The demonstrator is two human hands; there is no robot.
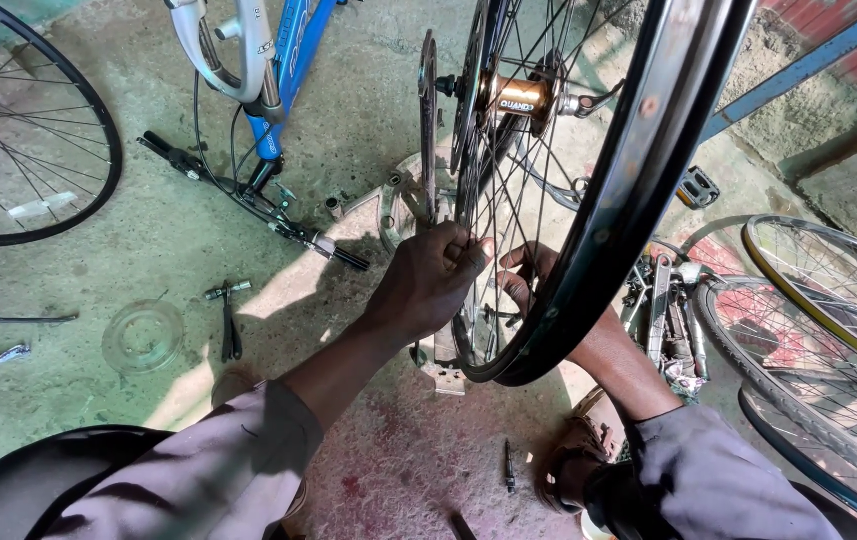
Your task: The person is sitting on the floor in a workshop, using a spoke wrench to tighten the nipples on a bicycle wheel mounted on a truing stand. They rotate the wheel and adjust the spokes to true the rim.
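**Wheel spoke work at the stand**

The floor [148,230] is carrying the whole job: bare concrete, stained green and red, with parts lying loose on it. The wheel [588,250] is standing upright at centre frame, its dark rim arcing from the top right down to a low point near the person's knees. It appears to be sitting in a metal stand [428,150], whose upright is rising just left of the hub [523,95]. A blue frame [293,60] is leaning at the top left, well apart from the wheel. Spare wheels [808,320] are lying stacked at the right, and another wheel [18,130] is lying at the far left.

The left hand [428,285] is closing around the spokes [493,200] near the rim's lower part, fingers curled tight on them. The right hand [528,275] is reaching in from behind the spokes, fingers bent; the rim is hiding whether it is grasping a spoke or a tool.

Judgement: spoke tension or nipple adjustment is the step in hand. The next move is likely calling for a steady wheel and a firm pinch on one spoke pair.

A clear disc [143,335] and a small tool [228,320] are lying on the floor to the left.
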